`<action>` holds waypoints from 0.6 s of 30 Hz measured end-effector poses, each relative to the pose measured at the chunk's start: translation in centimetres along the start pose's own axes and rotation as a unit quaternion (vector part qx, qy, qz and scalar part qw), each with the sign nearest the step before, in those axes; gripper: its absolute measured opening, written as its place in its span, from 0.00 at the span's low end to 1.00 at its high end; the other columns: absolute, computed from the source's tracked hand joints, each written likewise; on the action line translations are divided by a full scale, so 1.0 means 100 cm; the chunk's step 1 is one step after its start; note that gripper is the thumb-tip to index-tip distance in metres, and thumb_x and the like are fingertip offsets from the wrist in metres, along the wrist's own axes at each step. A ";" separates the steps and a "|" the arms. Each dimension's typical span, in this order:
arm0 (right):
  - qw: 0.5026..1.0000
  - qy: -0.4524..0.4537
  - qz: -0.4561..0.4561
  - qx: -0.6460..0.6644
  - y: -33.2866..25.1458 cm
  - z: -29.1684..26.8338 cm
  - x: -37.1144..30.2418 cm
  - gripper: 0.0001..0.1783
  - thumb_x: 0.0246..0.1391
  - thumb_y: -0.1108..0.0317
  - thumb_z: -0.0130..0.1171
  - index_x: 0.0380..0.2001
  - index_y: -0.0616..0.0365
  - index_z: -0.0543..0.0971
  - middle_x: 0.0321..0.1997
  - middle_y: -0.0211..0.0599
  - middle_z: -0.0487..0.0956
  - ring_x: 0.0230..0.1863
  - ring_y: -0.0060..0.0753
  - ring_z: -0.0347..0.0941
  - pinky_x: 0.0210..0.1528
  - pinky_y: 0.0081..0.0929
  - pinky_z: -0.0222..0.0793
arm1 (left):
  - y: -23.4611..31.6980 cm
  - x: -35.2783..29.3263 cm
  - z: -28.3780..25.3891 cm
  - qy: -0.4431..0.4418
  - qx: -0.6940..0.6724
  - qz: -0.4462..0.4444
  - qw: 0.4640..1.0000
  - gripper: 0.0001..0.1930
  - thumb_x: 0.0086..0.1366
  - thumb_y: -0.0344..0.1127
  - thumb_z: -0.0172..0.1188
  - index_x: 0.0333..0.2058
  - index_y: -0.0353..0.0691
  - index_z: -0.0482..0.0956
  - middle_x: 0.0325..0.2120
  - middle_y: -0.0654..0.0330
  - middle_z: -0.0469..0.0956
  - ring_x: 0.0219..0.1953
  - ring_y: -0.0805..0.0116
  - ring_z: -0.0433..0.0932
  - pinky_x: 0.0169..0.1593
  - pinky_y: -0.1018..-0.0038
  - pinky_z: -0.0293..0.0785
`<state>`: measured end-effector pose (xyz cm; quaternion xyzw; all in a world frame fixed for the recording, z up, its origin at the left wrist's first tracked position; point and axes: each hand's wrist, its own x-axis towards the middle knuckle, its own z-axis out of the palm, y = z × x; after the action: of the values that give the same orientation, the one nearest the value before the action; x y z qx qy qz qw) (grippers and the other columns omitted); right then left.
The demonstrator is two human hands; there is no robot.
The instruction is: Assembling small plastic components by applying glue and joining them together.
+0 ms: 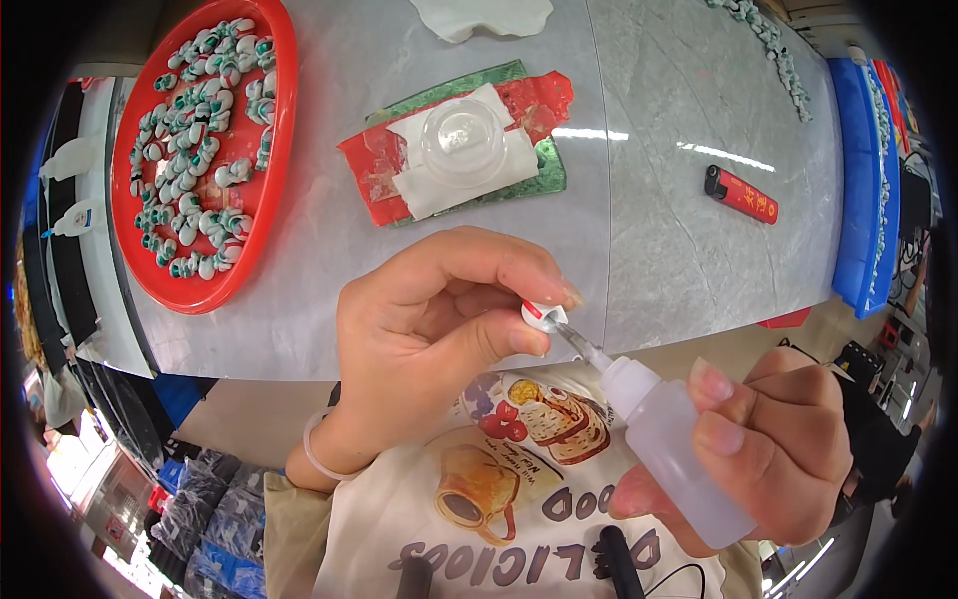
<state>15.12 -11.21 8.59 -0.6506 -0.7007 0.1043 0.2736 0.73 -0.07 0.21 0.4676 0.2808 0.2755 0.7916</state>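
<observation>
My left hand [404, 324] pinches a small white piece with a red stripe [535, 311] between thumb and fingertips, above the table's near edge. My right hand [783, 439] is wrapped round a translucent squeeze bottle [677, 467] with a white cap. Its thin nozzle points up and left, and the tip meets the open end of the small piece. Whether liquid is coming out cannot be made out. Beyond my left hand, a clear round dish [461, 140] rests on white tissue over red and green wrappers [374, 170].
A red oval tray [286, 130] of small white and green pieces stands at the left. On the grey table [659, 270] lie a red lighter [740, 194], a white cloth [481, 16] and a strand of green-white pieces [773, 50]. A blue bin [856, 180] is at the right edge.
</observation>
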 end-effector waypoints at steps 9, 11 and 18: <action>1.000 -0.008 -0.006 0.013 0.001 0.001 0.001 0.34 0.29 0.54 0.68 0.41 0.57 0.67 0.33 0.41 0.72 0.21 0.25 0.58 0.16 0.17 0.52 | 0.001 0.000 0.002 0.019 -0.015 -0.016 1.000 0.15 0.45 0.32 0.64 0.28 0.34 0.68 0.25 0.53 0.71 0.23 0.69 0.71 0.26 0.78 0.70; 1.000 0.000 -0.005 0.022 0.000 0.001 0.000 0.34 0.29 0.54 0.67 0.41 0.57 0.67 0.32 0.42 0.72 0.21 0.25 0.58 0.16 0.17 0.52 | 0.000 0.000 0.002 0.015 -0.011 -0.011 1.000 0.15 0.45 0.32 0.64 0.28 0.34 0.68 0.25 0.53 0.71 0.23 0.69 0.72 0.26 0.78 0.70; 0.999 0.022 -0.009 -0.027 -0.010 0.006 -0.002 0.33 0.30 0.55 0.67 0.39 0.60 0.68 0.32 0.45 0.73 0.21 0.24 0.58 0.16 0.17 0.51 | -0.001 0.001 0.001 0.005 0.004 -0.002 1.000 0.15 0.45 0.32 0.64 0.29 0.33 0.68 0.26 0.52 0.71 0.24 0.69 0.72 0.26 0.78 0.71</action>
<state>14.00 -11.44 8.53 -0.6536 -0.7028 0.0684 0.2725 0.84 -0.11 0.15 0.4685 0.2868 0.2754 0.7889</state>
